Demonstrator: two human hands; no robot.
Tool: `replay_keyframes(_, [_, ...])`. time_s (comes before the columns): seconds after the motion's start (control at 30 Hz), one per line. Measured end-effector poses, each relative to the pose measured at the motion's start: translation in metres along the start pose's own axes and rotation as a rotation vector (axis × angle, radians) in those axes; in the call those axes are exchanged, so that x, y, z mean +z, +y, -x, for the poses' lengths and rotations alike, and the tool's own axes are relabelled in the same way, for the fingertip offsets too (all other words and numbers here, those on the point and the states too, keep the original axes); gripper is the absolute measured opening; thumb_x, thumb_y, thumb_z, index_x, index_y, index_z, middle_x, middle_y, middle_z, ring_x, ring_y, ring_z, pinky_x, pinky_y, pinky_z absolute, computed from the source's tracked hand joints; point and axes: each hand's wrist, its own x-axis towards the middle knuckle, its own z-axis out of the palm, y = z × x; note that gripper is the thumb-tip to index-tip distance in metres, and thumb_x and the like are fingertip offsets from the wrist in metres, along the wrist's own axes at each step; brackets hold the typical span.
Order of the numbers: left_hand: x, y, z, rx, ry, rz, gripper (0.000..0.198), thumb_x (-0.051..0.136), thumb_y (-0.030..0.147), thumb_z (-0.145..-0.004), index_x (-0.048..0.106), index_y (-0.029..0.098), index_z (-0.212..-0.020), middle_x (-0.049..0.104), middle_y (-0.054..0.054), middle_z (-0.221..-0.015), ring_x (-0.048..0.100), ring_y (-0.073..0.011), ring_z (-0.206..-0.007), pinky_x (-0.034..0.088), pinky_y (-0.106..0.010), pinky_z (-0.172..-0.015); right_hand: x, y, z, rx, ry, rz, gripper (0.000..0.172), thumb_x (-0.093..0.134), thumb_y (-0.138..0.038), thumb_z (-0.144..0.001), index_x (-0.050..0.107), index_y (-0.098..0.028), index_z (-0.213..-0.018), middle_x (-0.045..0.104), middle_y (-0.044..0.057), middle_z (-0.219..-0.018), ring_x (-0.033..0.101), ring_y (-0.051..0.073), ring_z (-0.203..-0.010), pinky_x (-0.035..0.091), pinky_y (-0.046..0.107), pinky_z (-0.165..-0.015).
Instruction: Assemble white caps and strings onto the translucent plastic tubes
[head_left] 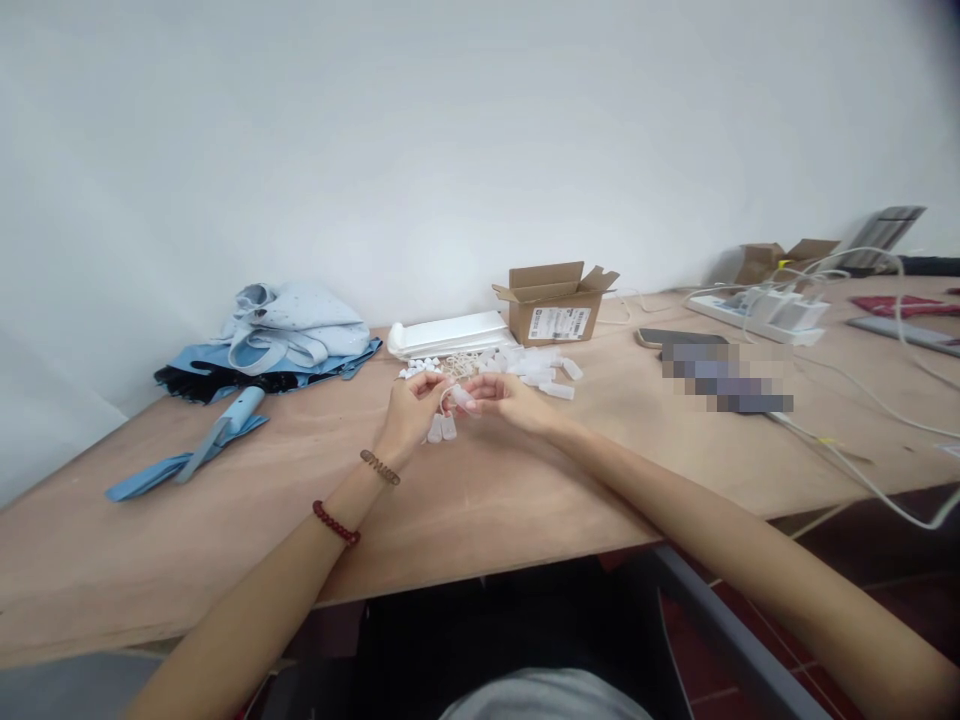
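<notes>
Near the middle of the wooden table point(480, 500), my left hand point(415, 405) pinches a thin pale cord or loop. My right hand point(504, 400), close beside it, holds a small translucent plastic piece point(464, 398) between its fingertips. Two more translucent pieces point(442, 429) lie just below my fingers. Beyond my hands are small white parts point(421, 368), a heap of pale cords point(463, 364) and a pile of translucent pieces point(556, 390). Where the cord meets the held piece is too small to tell.
An open cardboard box point(555, 312) stands behind the pile, beside a white packet point(452, 334). Left are a cloth bag point(300, 325) and a blue umbrella point(238, 412). Right are a phone point(679, 338), a power strip point(757, 318) and white cables point(862, 390).
</notes>
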Motion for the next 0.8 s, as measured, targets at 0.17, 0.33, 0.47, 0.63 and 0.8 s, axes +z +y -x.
replay_keyframes(0.17, [0.001, 0.005, 0.003, 0.087, -0.051, -0.055, 0.026, 0.067, 0.036, -0.069, 0.067, 0.013, -0.081, 0.064, -0.002, -0.063, 0.057, -0.0123, -0.054, 0.048, -0.025, -0.053, 0.001, 0.000, 0.000, -0.014, 0.067, -0.077, 0.024, 0.067, -0.021, -0.070, 0.058, -0.014, -0.091, 0.070, 0.004, -0.080, 0.067, 0.016, -0.078, 0.047, 0.035, -0.085])
replay_keyframes(0.33, [0.001, 0.010, 0.004, 0.061, -0.079, -0.087, 0.029, 0.069, 0.038, -0.067, 0.068, 0.013, -0.081, 0.065, -0.003, -0.067, 0.054, -0.0106, -0.050, 0.046, -0.023, -0.048, 0.001, -0.001, 0.001, -0.035, 0.093, -0.040, 0.024, 0.067, -0.019, -0.070, 0.056, -0.014, -0.091, 0.069, 0.003, -0.078, 0.067, 0.016, -0.075, 0.049, 0.035, -0.083])
replay_keyframes(0.47, [-0.001, 0.012, 0.003, 0.064, -0.137, -0.104, 0.027, 0.066, 0.041, -0.071, 0.068, 0.014, -0.074, 0.064, -0.004, -0.065, 0.055, -0.0112, -0.054, 0.045, -0.021, -0.047, 0.002, 0.001, 0.002, -0.091, 0.092, -0.030, 0.030, 0.066, -0.021, -0.073, 0.051, -0.016, -0.098, 0.069, 0.002, -0.078, 0.067, 0.016, -0.076, 0.049, 0.036, -0.083])
replay_keyframes(0.63, [-0.003, 0.012, 0.003, 0.055, -0.175, -0.177, 0.028, 0.063, 0.043, -0.074, 0.068, 0.015, -0.072, 0.062, -0.003, -0.061, 0.051, -0.0097, -0.047, 0.039, -0.021, -0.043, 0.005, 0.002, 0.003, -0.168, 0.083, 0.025, 0.034, 0.064, -0.023, -0.075, 0.049, -0.019, -0.106, 0.068, 0.002, -0.080, 0.067, 0.017, -0.077, 0.050, 0.037, -0.082])
replay_keyframes(0.8, [-0.003, 0.004, 0.000, -0.013, -0.194, -0.092, 0.028, 0.066, 0.041, -0.071, 0.068, 0.014, -0.075, 0.060, -0.002, -0.059, 0.050, -0.0091, -0.045, 0.037, -0.020, -0.042, 0.006, 0.007, 0.002, -0.233, 0.169, 0.318, 0.036, 0.063, -0.024, -0.076, 0.056, -0.019, -0.110, 0.068, 0.005, -0.090, 0.065, 0.018, -0.086, 0.051, 0.035, -0.081])
